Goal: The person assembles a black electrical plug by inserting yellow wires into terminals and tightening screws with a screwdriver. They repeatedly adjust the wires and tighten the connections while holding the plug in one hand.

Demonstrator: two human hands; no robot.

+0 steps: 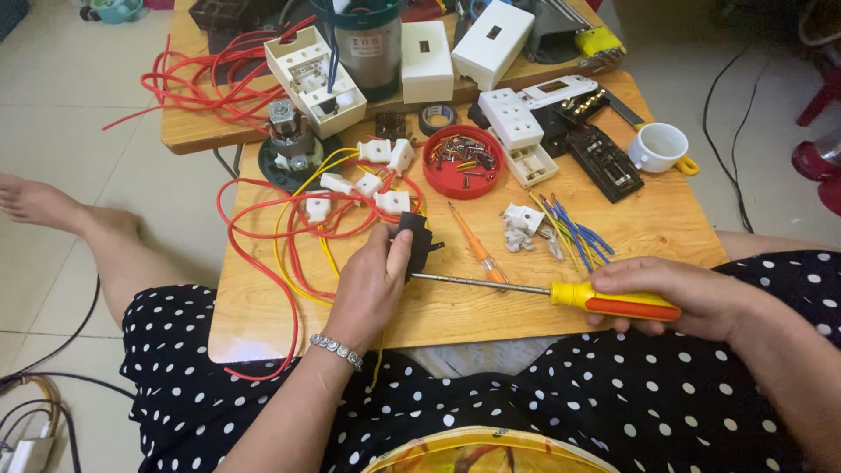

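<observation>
The left hand extends forward from a bent wrist, palm down, fingers curled closed and thumb raised along the front, while the right hand lies lower, knuckles up, fingers wrapped shut, its forearm entering from the right edge of the view.

Black part showing in the left hand; screwdriver showing a yellow handle with an orange-red stripe in the right hand. Red and yellow wires looping toward the table's left edge, its top showing pale wood grain. Red round tray and white cup lying toward the far edge. Black dress showing white dots.
</observation>
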